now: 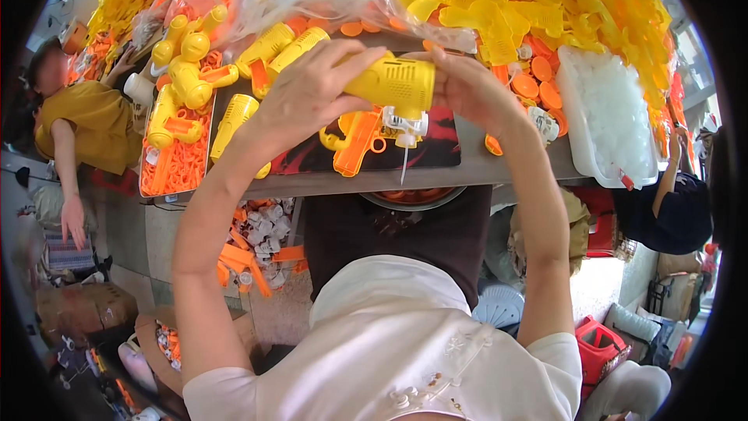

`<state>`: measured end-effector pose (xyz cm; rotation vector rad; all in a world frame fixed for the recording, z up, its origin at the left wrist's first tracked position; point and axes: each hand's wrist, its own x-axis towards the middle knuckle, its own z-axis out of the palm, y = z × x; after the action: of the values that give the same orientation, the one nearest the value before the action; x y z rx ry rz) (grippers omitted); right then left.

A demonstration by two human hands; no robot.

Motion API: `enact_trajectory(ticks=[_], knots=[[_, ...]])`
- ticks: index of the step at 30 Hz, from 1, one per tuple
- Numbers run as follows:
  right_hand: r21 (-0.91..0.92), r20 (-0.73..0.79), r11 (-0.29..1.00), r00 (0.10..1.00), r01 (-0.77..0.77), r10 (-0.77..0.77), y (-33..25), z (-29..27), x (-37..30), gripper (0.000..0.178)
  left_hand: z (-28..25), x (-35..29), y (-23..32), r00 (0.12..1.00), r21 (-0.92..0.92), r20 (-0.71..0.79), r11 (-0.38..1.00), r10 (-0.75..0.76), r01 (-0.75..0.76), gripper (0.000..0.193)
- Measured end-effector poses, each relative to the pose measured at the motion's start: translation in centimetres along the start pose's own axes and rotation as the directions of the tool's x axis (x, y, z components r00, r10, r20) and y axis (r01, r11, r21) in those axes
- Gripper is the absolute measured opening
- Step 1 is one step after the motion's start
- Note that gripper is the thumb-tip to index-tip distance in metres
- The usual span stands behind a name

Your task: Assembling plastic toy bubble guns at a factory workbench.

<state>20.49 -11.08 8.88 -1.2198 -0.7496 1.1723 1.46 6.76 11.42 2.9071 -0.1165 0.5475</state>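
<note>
A yellow toy gun with a vented round barrel is held up over the table's front edge. My left hand wraps round its rear part from the left. At the barrel's right end, my right hand closes its thumb and fingers against the rim. Just below the barrel is a white plastic mechanism with a thin white strip hanging down. An orange grip piece shows beneath my left hand; whether it is joined to the barrel I cannot tell. Behind them lies a black and red mat.
Yellow toy guns are stacked at left above a box of orange parts. Yellow shells heap up at the back. A white tub of translucent pieces stands right. People sit at both sides; a metal bowl is below the edge.
</note>
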Motion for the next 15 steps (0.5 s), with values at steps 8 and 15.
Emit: enact_trajectory(ticks=[8, 15], knots=[[-0.659, -0.055, 0.719, 0.939, 0.221, -0.339, 10.0, -1.8, -2.7, 0.070, 0.6, -4.1, 1.3, 0.883, -0.315, 0.448, 0.949, 0.136, 0.013, 0.050], [-0.735, -0.029, 0.631, 0.919, 0.247, -0.394, 10.9, -0.5, -1.8, 0.078, 1.8, -1.5, 2.1, 0.740, -0.275, 0.668, 0.950, 0.078, 0.149, 0.046]])
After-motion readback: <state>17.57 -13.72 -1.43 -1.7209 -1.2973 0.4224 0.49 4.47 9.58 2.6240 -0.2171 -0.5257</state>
